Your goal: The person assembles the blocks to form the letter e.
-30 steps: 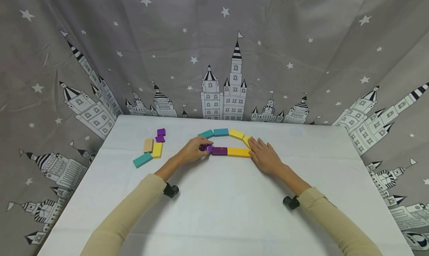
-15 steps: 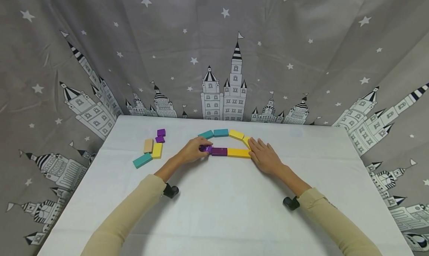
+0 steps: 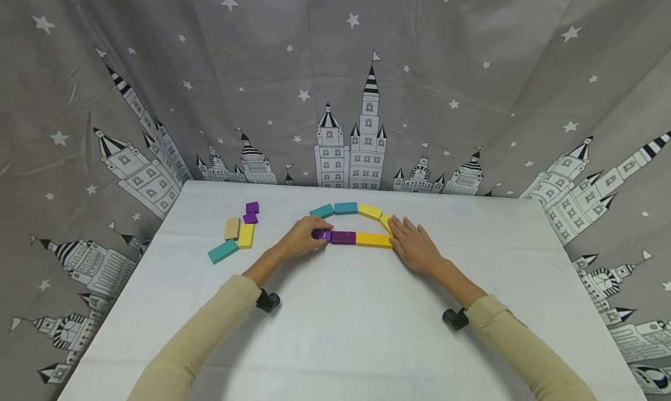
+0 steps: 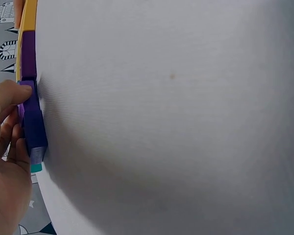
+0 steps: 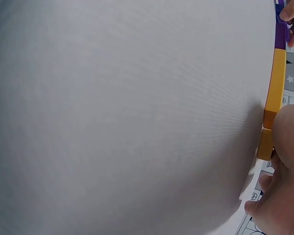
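My left hand (image 3: 302,236) pinches a small purple block (image 3: 324,235) between thumb and fingers, at the left end of a straight row. A dark purple block (image 3: 343,238) comes after it in the row, then a long yellow block (image 3: 374,239). In the left wrist view, a darker blue-purple block (image 4: 35,129) lies just beyond the thumb. My right hand (image 3: 415,246) lies flat with fingers extended at the row's right end, partly covering a yellow block (image 3: 386,221). Behind the row, teal blocks (image 3: 346,207) and another yellow block (image 3: 370,211) curve in an arch.
To the left on the white tabletop (image 3: 335,331) lie a teal block (image 3: 223,251), a yellow block (image 3: 246,236), a tan block (image 3: 232,228) and two small purple blocks (image 3: 252,207). A grey castle-print curtain (image 3: 335,69) hangs behind the table.
The purple block in my left fingers has shifted slightly and sits straighter against the dark purple one. My right hand has stayed in place.
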A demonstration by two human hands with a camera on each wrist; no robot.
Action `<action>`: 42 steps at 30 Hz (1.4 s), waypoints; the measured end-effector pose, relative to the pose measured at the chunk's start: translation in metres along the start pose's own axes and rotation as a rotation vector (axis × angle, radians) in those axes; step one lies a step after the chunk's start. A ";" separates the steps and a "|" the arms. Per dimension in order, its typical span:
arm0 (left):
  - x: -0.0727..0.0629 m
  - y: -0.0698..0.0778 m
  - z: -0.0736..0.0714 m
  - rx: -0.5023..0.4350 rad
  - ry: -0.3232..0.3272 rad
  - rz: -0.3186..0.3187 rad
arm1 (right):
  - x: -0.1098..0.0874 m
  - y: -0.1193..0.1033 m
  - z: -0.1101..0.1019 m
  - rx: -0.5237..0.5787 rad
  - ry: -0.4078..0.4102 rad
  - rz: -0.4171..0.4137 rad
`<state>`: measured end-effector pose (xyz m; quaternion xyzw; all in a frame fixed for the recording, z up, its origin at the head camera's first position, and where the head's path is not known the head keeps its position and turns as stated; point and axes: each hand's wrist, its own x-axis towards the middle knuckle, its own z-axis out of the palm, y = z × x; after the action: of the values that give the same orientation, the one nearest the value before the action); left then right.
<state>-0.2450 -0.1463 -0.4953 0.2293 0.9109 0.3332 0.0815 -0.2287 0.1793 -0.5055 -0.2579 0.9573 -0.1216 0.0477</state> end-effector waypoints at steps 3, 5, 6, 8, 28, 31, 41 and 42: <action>0.000 -0.001 0.000 0.000 -0.004 -0.009 | 0.000 0.000 0.000 0.000 0.000 0.001; 0.000 -0.001 0.000 0.000 -0.004 -0.007 | 0.000 0.000 0.000 -0.002 -0.002 0.002; 0.000 0.000 0.000 -0.004 -0.003 -0.006 | 0.000 0.000 0.000 -0.002 -0.002 0.003; 0.000 0.000 0.000 -0.008 0.001 0.000 | 0.000 0.000 0.000 -0.003 -0.004 0.005; -0.009 -0.004 -0.006 -0.110 0.156 0.054 | 0.000 -0.001 -0.002 -0.009 -0.007 0.001; -0.015 -0.003 -0.012 -0.118 0.185 0.048 | -0.001 -0.002 -0.001 -0.006 -0.009 0.008; -0.046 -0.023 -0.039 -0.156 0.259 -0.009 | -0.001 -0.002 -0.001 -0.016 -0.008 0.007; -0.050 -0.026 -0.043 -0.147 0.272 -0.007 | -0.001 -0.002 -0.001 -0.015 -0.008 0.007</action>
<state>-0.2236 -0.2118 -0.4799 0.1724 0.8875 0.4267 -0.0248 -0.2272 0.1779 -0.5035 -0.2554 0.9589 -0.1132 0.0499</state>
